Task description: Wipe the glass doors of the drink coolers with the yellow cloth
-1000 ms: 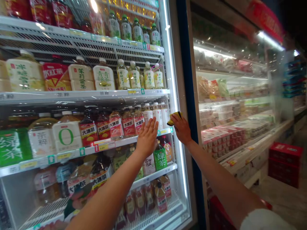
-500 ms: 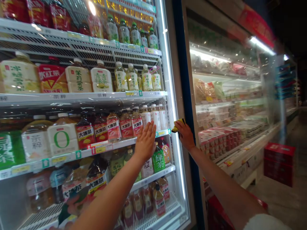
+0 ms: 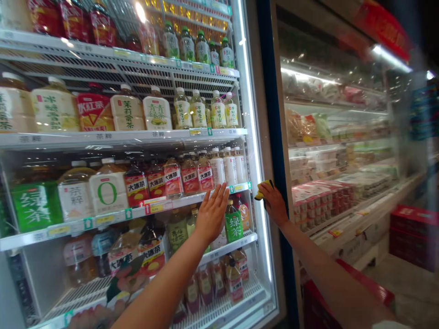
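My left hand [image 3: 211, 214] lies flat against the glass door of a lit drinks fridge, its fingers stretched upward, with nothing in it. Behind the glass near it are a green tea bottle [image 3: 233, 222] and red-labelled bottles [image 3: 206, 171]. My right hand [image 3: 273, 201] is closed round a yellow and black cloth [image 3: 264, 188] at the right edge of the door, beside the bright light strip [image 3: 254, 137] and the dark blue frame strip [image 3: 272, 114].
Bottles fill several white shelves [image 3: 123, 132] behind the glass. To the right stands a long open chiller with packed goods [image 3: 317, 198]. Red boxes [image 3: 413, 235] sit on the floor at the far right, and another red box [image 3: 363, 283] lies below my right forearm.
The whole view has shifted, so the fridge and shelves appear further right. Both hands appear slightly lower and further right, and my left hand is lower against the shelves behind the glass.
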The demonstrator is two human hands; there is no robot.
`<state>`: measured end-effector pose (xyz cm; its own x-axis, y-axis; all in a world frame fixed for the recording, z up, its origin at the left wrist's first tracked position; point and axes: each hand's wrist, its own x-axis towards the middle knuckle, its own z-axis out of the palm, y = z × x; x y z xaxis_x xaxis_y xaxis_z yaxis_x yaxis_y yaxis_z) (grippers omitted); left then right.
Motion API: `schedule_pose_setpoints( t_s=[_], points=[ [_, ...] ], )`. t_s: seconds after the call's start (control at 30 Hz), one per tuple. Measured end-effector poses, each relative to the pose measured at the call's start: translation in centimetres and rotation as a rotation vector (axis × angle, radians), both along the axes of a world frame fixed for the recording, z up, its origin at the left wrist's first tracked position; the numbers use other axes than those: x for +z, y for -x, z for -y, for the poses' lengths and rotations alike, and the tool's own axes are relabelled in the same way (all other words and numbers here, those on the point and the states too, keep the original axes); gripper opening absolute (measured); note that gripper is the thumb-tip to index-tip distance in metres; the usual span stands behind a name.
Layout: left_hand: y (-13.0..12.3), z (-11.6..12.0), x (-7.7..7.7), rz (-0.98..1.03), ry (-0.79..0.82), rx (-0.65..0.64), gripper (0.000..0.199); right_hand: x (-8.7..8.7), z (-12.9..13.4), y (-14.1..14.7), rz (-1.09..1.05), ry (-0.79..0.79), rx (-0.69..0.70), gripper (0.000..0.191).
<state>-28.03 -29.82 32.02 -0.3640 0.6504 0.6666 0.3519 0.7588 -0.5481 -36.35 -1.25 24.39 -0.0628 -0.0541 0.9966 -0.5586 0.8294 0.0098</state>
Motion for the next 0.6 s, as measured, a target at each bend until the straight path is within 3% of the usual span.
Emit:
schedule_pose_setpoints(
  t_s=[0.1,0.17,0.23,0.3,0.4,0.5,0.6],
  points=[
    [0.0,0.4,-0.2,0.0,-0.02,0.004,0.089,3.7,0.6,0.9,-0.033,0.202,0.0,0.061],
    [0.0,0.5,-0.4,-0.004,-0.037,0.01,0.091,5.2,2.3,1.0,-0.05,0.302,0.01,0.061],
    [-0.1,0.5,-0.7,-0.008,-0.052,0.02,0.092,4.7,4.1,0.5,-0.032,0.239,0.044,0.059],
    [-0.1,0.6,-1.1,-0.009,-0.058,0.035,0.094,2.8,5.1,-0.5,-0.001,0.111,0.085,0.055],
    [0.1,1.1,-1.4,0.0,-0.028,0.053,0.095,1.3,4.5,-1.1,-0.004,0.03,0.114,0.049],
    [0.5,1.6,-1.5,0.014,-0.002,0.071,0.095,4.1,3.8,-0.4,-0.072,0.184,0.1,0.048],
    [0.7,1.6,-1.6,0.027,-0.019,0.086,0.094,7.5,5.3,-0.1,-0.11,0.292,0.094,0.052]
  ],
)
